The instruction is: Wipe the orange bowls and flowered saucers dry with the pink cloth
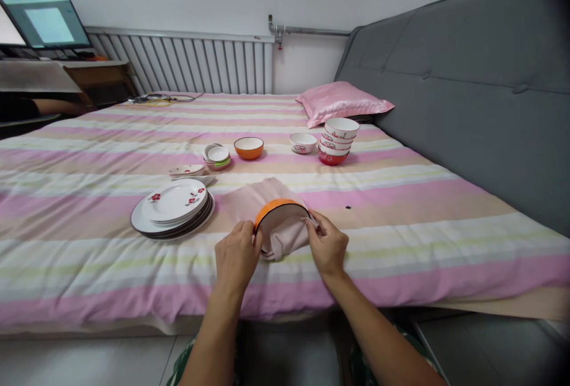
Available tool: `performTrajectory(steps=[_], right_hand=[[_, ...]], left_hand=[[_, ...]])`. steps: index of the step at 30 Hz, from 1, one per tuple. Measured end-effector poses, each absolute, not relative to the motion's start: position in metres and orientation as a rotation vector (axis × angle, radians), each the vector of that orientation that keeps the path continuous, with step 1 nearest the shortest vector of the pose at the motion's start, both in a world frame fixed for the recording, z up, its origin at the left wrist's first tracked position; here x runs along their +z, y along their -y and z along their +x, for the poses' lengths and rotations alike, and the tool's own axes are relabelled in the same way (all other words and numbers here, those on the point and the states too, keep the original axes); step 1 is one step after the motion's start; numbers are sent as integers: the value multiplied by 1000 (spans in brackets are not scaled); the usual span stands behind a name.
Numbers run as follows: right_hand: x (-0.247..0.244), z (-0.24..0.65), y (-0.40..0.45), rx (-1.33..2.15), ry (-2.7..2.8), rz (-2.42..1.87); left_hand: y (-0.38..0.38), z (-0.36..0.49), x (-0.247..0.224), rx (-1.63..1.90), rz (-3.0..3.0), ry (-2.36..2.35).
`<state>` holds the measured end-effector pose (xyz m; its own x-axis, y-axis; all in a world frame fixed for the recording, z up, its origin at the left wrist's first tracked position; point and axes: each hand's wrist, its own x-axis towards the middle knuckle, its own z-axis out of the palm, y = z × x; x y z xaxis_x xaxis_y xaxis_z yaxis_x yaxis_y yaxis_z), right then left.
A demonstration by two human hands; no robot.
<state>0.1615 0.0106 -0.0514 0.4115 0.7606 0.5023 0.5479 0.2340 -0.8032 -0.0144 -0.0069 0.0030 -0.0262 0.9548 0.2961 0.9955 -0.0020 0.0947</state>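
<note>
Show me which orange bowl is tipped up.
The near orange bowl, between the left hand and right hand at the pink cloth; the farther orange bowl sits upright, untouched.

The held round orange bowl (278, 203) looks smooth and glazed, the crumpled pale-pink cloth (247, 201) matt; the plump pink pillow (342, 102) has a satiny sheen.
</note>
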Motion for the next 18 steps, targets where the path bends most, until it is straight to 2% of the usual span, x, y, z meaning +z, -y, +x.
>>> performTrajectory(steps=[8,18], right_hand=[[-59,162,-12,425,1238,-1453],[-53,162,-14,490,1422,-1682]], left_hand=[[5,-15,4,-425,-2089,2183],[5,-11,6,-517,-2051,2290]])
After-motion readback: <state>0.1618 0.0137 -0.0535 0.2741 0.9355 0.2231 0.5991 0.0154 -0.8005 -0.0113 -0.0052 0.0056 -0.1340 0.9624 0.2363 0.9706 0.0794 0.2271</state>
